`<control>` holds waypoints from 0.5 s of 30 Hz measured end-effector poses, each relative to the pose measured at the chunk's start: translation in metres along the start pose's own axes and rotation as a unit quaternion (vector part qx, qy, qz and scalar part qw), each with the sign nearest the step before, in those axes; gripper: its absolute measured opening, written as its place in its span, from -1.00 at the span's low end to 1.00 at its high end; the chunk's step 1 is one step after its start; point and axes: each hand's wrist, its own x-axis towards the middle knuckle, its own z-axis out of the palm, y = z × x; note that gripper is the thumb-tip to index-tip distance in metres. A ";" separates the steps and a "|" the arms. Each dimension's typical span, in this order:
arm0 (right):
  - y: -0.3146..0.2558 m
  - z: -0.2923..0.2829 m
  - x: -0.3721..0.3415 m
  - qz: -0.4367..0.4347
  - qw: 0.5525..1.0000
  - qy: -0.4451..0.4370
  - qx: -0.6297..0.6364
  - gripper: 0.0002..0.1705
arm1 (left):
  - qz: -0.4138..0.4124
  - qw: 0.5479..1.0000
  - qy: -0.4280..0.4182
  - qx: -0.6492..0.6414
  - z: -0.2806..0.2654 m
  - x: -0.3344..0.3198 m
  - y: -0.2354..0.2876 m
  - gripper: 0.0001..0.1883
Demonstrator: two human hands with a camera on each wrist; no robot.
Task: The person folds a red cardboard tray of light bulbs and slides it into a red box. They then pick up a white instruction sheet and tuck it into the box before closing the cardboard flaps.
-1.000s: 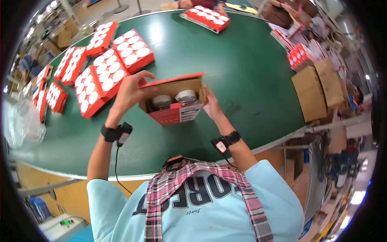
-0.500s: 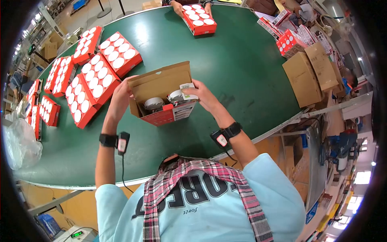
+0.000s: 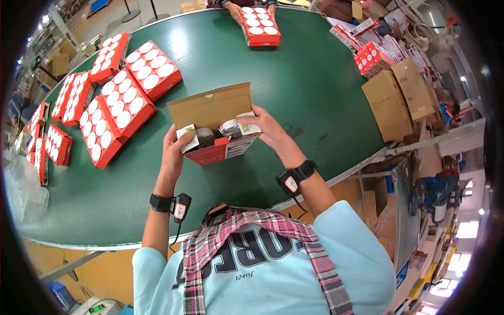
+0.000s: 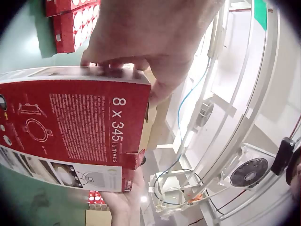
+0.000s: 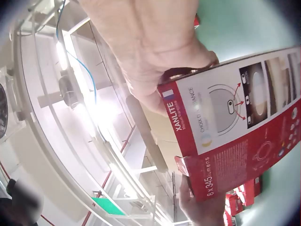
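Note:
A red cardboard box (image 3: 212, 154) printed "8 x 345 lumens" stands with its brown-lined lid (image 3: 212, 101) raised at the far side. Two round silver downlights (image 3: 229, 126) show inside. My left hand (image 3: 173, 149) grips the box's left end, its thumb on a white end flap (image 3: 187, 138) with a green mark. On the opposite end, my right hand (image 3: 270, 127) holds the box with the thumb over a similar white flap (image 3: 249, 124). In both wrist views the fingers wrap the box's ends, and the fingertips are partly hidden.
Several red boxes with white discs (image 3: 126, 100) lie at the left on the green table (image 3: 304, 105). A clear plastic bag (image 3: 26, 189) sits at the left edge. Across the table another person's hands hold a red box (image 3: 261, 31). Brown cartons (image 3: 387, 102) stand at the right edge.
The lid has swung up and back. My left hand has moved from the lid's left corner down to the left end flap; my right thumb has come onto the right flap.

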 end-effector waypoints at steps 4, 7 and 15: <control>0.001 0.001 0.000 0.010 1.000 0.022 0.018 -0.55 | 0.002 0.999 0.012 -0.034 0.003 -0.003 0.000 -0.62; 0.002 0.008 -0.001 -0.017 0.997 0.052 0.045 -0.59 | 0.006 0.998 0.031 -0.047 0.012 -0.006 0.006 -0.68; 0.018 0.015 -0.007 -0.136 0.986 0.066 0.072 -0.77 | 0.127 0.992 0.016 0.019 0.008 -0.001 0.005 -0.92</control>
